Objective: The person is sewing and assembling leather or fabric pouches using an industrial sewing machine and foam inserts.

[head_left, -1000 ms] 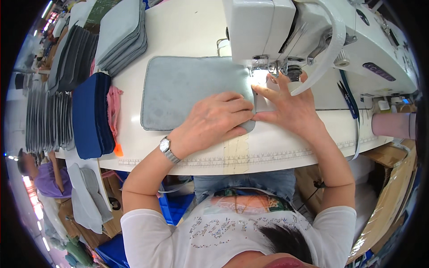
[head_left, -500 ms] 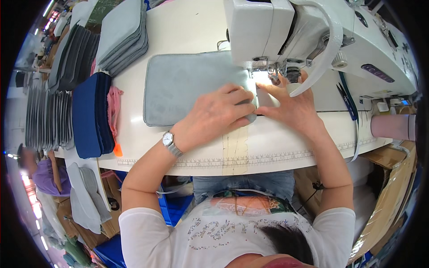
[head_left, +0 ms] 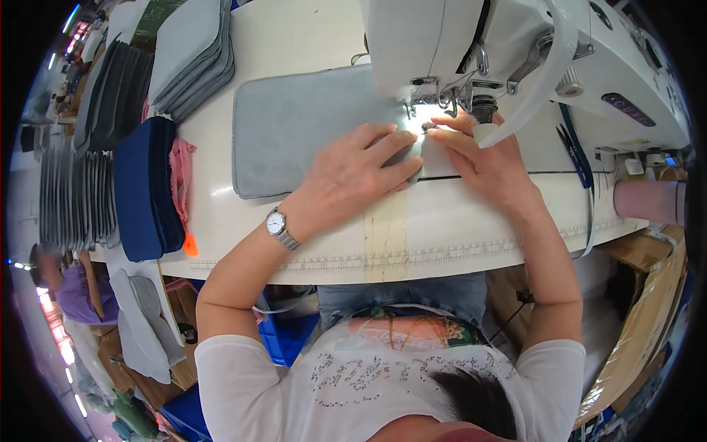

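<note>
A grey rectangular fabric panel (head_left: 283, 136) with rounded corners and a stitched edge lies on the sewing machine table. Its right end is under the head of the white sewing machine (head_left: 416, 51), beside the lit presser foot. My left hand (head_left: 357, 162) rests on the panel's right end, fingers spread and pressing down, thumb apart. Just right of the needle area, my right hand (head_left: 490, 158) is closed, thumb and forefinger together at the panel's edge. A tiny dark thing (head_left: 425, 127) shows at those fingertips, too small to name.
Stacks of grey panels (head_left: 195, 55) and navy panels (head_left: 143, 191) stand at the left, with pink cloth (head_left: 180, 173) alongside. Dark-handled scissors (head_left: 577, 158) lie right of the machine, near a pink cup (head_left: 648, 200). A ruler tape (head_left: 317, 261) runs along the front edge. Another person (head_left: 81, 295) is at far left.
My right thumb and forefinger have come together near the needle, where they were spread. My left fingers have straightened from a curl, and the hand has shifted slightly away from me.
</note>
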`<state>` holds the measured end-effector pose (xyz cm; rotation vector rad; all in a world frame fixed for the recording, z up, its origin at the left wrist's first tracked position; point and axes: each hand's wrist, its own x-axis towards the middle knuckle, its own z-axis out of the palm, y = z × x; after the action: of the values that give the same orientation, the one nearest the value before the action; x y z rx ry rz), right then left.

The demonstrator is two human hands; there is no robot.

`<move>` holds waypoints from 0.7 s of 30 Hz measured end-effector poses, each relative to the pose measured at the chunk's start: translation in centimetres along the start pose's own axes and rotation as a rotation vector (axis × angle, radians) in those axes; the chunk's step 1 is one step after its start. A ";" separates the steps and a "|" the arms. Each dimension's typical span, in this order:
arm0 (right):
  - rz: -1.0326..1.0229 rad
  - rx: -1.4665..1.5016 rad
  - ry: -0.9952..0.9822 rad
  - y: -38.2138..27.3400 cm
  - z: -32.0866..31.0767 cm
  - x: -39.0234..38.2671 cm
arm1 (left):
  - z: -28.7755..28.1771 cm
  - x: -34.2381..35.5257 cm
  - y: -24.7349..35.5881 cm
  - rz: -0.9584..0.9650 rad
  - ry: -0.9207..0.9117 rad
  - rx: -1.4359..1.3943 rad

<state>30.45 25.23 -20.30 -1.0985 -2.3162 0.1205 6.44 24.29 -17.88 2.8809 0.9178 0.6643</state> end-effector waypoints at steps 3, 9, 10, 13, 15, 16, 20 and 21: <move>-0.038 0.067 0.003 -0.2 0.1 0.2 | 0.6 -0.2 -0.1 0.001 0.109 -0.069; -0.086 0.178 -0.042 -0.8 0.0 0.4 | 1.1 -0.9 -0.6 0.109 0.123 -0.064; -0.084 0.189 -0.022 -0.8 0.2 0.3 | 1.0 -0.8 -0.5 0.108 0.120 -0.066; -0.133 0.101 -0.020 -0.9 0.5 0.2 | 0.7 -0.5 -0.1 0.071 0.090 -0.086; -0.176 -0.006 -0.041 -0.8 0.4 -0.2 | 0.7 -0.5 0.1 0.061 0.091 -0.071; -0.216 -0.115 -0.061 -0.8 0.4 -0.4 | 0.6 -0.6 0.1 0.063 0.095 -0.067; -0.247 -0.241 -0.062 -1.8 0.0 -0.3 | 0.4 -0.8 -0.2 0.049 0.082 -0.076; -0.233 -0.249 -0.052 -2.0 -0.1 -0.3 | 0.4 -0.8 -0.4 0.054 0.060 -0.099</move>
<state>29.29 23.68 -19.79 -0.9394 -2.5372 -0.2361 5.79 24.15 -18.61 2.8216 0.7916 0.7810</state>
